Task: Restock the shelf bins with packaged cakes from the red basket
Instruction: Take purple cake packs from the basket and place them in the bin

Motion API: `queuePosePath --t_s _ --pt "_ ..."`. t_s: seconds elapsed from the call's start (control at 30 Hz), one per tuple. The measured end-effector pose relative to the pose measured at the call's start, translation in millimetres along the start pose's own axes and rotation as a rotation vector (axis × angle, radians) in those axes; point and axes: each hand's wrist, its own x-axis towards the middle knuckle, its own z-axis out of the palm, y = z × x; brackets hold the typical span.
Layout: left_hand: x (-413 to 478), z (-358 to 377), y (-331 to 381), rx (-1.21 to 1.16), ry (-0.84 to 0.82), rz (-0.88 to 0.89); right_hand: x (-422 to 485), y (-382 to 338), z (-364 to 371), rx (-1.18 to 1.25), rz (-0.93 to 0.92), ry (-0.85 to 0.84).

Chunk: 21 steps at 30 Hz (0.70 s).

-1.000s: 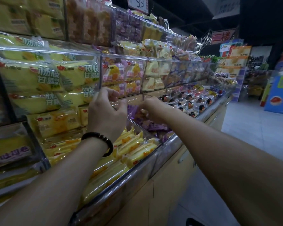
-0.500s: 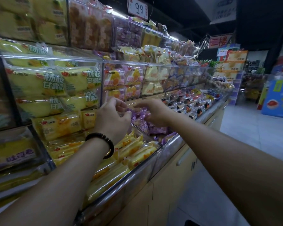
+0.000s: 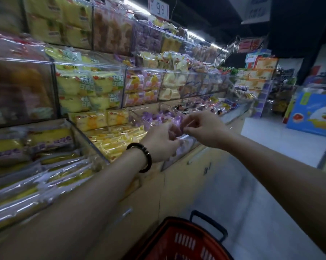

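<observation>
My left hand [image 3: 161,142], with a black bead bracelet on the wrist, and my right hand [image 3: 203,128] meet over the front edge of the bin of purple packaged cakes [image 3: 154,117]. The fingers of both hands are curled and nearly touch. Motion blur hides whether they pinch a wrapper. The red basket [image 3: 177,243] with a black handle [image 3: 209,222] stands on the floor below my arms; its contents are out of view.
Clear bins of yellow packaged cakes [image 3: 117,139] sit left of the purple ones, with more full bins [image 3: 90,85] on the shelf above. Beige cabinet doors [image 3: 179,177] run under the shelf. The aisle floor [image 3: 271,184] stretches to the right, past a blue display box [image 3: 312,113].
Both hands have drawn back from inside the purple cake bin to its front edge. The view has tipped down and left, bringing the red basket into sight.
</observation>
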Motion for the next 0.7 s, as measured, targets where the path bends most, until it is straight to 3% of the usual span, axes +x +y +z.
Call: queuePosePath --t_s 0.37,0.7 --pt "-124 96 -108 0.146 -0.412 -0.339 -174 46 96 0.054 0.252 -0.292" --pt "-160 183 -223 0.197 -0.543 -0.458 -260 124 218 0.051 0.452 -0.601"
